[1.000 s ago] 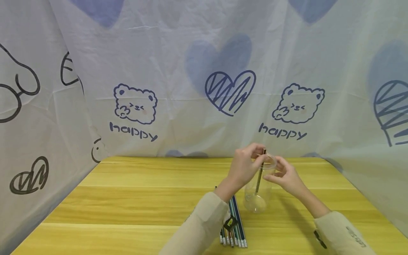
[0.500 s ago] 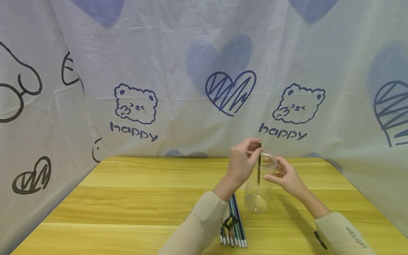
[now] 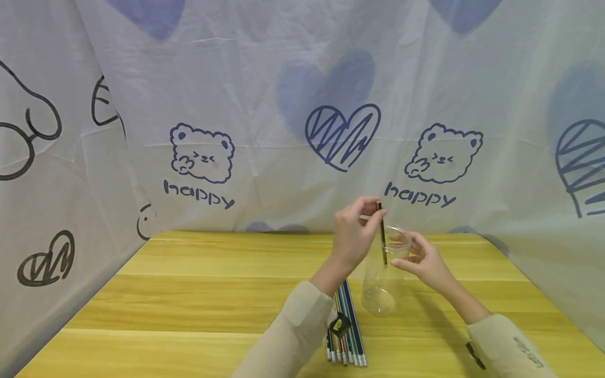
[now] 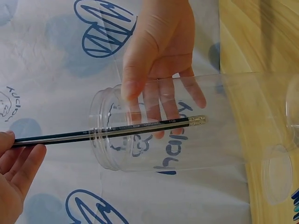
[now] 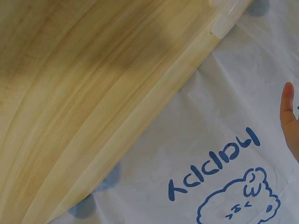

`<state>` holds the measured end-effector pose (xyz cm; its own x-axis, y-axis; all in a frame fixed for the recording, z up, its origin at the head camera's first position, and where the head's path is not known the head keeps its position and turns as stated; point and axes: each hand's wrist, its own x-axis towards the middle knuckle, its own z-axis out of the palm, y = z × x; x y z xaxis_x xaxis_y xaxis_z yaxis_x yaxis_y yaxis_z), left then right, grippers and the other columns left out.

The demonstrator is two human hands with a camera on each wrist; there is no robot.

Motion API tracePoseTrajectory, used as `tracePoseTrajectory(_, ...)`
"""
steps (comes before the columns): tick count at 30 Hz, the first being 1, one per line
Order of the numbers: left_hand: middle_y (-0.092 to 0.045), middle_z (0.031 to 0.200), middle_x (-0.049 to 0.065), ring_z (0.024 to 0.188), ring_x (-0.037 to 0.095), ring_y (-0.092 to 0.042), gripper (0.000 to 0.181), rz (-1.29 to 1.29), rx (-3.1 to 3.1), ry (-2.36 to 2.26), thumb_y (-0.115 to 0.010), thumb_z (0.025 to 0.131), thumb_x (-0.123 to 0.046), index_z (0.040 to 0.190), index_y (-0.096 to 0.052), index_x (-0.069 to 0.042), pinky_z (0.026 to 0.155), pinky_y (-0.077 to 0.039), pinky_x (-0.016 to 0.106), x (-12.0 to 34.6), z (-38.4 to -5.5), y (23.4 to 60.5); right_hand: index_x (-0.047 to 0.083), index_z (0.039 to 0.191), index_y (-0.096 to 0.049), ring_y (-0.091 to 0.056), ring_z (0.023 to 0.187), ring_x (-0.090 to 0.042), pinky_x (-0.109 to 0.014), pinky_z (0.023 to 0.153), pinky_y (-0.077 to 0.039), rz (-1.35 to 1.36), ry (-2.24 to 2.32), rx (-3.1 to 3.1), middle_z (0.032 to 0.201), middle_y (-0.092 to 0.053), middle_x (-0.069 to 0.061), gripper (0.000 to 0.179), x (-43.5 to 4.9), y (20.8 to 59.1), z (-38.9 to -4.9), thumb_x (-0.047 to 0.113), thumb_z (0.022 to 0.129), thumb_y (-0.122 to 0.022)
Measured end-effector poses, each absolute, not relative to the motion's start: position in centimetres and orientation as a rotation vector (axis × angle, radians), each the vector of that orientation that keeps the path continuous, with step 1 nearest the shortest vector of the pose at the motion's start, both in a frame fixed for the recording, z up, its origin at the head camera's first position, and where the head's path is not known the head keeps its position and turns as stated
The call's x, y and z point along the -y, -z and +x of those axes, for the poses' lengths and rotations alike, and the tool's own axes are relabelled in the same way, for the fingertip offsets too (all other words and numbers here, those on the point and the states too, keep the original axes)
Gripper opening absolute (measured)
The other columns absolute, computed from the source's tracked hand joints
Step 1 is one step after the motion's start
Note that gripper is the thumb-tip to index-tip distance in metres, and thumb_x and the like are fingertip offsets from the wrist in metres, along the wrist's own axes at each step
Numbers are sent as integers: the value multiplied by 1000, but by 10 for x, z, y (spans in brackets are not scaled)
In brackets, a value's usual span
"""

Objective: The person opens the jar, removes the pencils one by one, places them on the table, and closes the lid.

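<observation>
My left hand [image 3: 352,236] pinches the upper end of a dark striped pencil [image 3: 382,236] between thumb and fingers. The pencil stands nearly upright, its lower end inside the mouth of a clear plastic jar [image 3: 378,302]. In the left wrist view, the pencil [image 4: 135,127] shows a metal-banded end inside the jar, while the left hand [image 4: 18,175] stays outside the rim. My right hand [image 3: 427,265] holds the jar near its rim, thumb in front and fingers behind. The right wrist view catches only part of the right hand [image 5: 290,114] at its edge.
Several pencils [image 3: 352,336] lie side by side left of the jar, partly hidden under my left sleeve [image 3: 302,325]. They rest on a yellow wood-grain table [image 3: 189,294]. A printed cloth [image 3: 264,173] hangs behind the table's far edge.
My left hand has moved up and to the left with the pencil. The pencil's lower end has risen from deep in the jar to its upper part. The right hand and jar stay still.
</observation>
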<state>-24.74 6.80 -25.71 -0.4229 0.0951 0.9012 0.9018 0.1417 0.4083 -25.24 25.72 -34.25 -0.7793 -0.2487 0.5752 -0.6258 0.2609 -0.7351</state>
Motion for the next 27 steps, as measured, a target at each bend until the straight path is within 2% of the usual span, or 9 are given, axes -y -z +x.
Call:
tracePoseTrajectory(12, -65, 78, 16, 68, 21, -63, 14, -949, 1561, 1414, -64, 79, 4, 91, -58, 8, 57, -50, 15, -61, -242, 245, -9, 120, -39, -55, 95, -2, -24, 74, -50, 788, -1544, 2195, 117, -46, -33, 51, -257, 342, -253, -8, 76, -65)
tracePoseTrajectory(19, -65, 80, 17, 68, 21, -63, 18, -932, 1505, 1457, -62, 80, 4, 97, -57, 8, 56, -51, 19, -54, -243, 241, -7, 121, -40, -55, 96, -2, -26, 74, -51, 781, -1535, 2212, 118, -47, -30, 52, -257, 343, -252, -5, 75, -66)
tracePoseTrajectory(27, -64, 82, 20, 69, 24, -64, 25, -904, 1430, 1530, -61, 80, 6, 104, -53, 9, 57, -52, 21, -44, -243, 238, -6, 121, -40, -58, 93, -8, -28, 73, -51, 784, -1572, 2205, 116, -56, 2, 54, -258, 344, -252, -5, 74, -67)
